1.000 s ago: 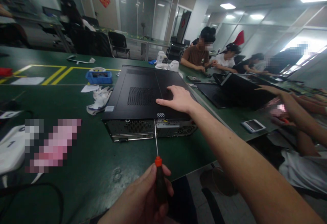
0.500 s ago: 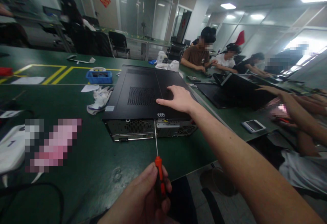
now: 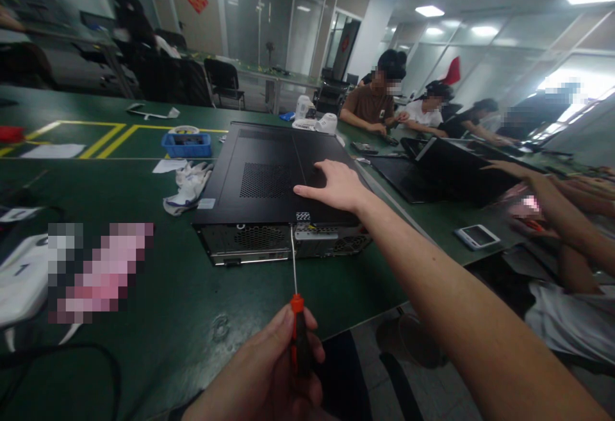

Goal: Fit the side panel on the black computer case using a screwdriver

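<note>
A black computer case (image 3: 269, 177) lies flat on the green table, its back panel with vents and metal slots turned toward me. My left hand (image 3: 283, 357) is wrapped around the red and black handle of a screwdriver (image 3: 296, 273). The long shaft points away from me, and its tip meets the upper edge of the back panel near the middle; the screw itself is too small to make out. My right hand (image 3: 336, 184) rests on top of the case at its right side, thumb and fingers spread.
Left of the case lie white gloves (image 3: 187, 187) and a blue bin (image 3: 186, 144) with small items. A phone-like device (image 3: 477, 236) sits at the right table edge. Beside it a co-worker's arms (image 3: 542, 190) reach to another black case. Further people work at the back right.
The screwdriver handle has turned in my left hand, showing more of its black side. The shaft tip stays at the same place, and my right hand has not moved.
</note>
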The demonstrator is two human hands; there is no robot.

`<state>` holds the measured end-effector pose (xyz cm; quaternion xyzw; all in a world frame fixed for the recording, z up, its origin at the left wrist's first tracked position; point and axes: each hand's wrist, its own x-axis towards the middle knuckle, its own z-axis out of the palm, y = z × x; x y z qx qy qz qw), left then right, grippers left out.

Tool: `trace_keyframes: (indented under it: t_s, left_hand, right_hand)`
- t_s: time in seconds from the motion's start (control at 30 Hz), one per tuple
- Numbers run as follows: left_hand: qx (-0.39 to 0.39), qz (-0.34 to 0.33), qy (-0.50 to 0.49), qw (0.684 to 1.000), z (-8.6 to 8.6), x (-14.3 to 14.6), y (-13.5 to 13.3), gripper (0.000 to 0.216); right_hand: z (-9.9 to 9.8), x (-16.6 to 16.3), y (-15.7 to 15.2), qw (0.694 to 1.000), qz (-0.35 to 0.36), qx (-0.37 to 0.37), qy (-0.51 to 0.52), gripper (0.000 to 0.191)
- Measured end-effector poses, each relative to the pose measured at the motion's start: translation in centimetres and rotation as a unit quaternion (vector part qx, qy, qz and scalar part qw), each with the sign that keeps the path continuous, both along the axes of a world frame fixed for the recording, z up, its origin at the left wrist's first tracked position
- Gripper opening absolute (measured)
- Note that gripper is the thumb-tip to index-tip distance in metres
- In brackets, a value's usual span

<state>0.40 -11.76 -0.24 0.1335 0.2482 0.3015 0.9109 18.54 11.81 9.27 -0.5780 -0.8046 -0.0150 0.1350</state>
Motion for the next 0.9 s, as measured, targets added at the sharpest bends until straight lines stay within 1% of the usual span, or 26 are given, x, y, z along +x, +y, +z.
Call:
trace_keyframes:
  t_s: [0.1,0.23,0.4,0.67,0.9]
  left_hand:
    - [-0.010,-0.001,0.007,1.000,0.0,-0.1,0.0,0.044]
    - [-0.013,0.037,0.038,0.999,0.3,0.1,-0.2,0.038]
    - [0.003,0.041,0.007,0.999,0.3,0.3,-0.2,0.038]
    - [-0.005,0.063,0.029,0.998,1.0,0.2,-0.1,0.031]
    - [0.008,0.087,0.034,0.996,0.8,0.1,-0.3,0.031]
  right_hand:
    - [0.0,0.0,0.0,1.000,-0.001,-0.001,0.000,0.106]
    - [0.1,-0.1,0.0,1.000,0.000,-0.004,0.001,0.104]
    - [0.2,-0.1,0.0,1.000,-0.001,-0.008,0.003,0.104]
    - [0.3,-0.2,-0.2,1.000,-0.005,-0.008,0.002,0.105]
    - [0.2,-0.1,-0.2,1.000,-0.003,-0.005,0.000,0.105]
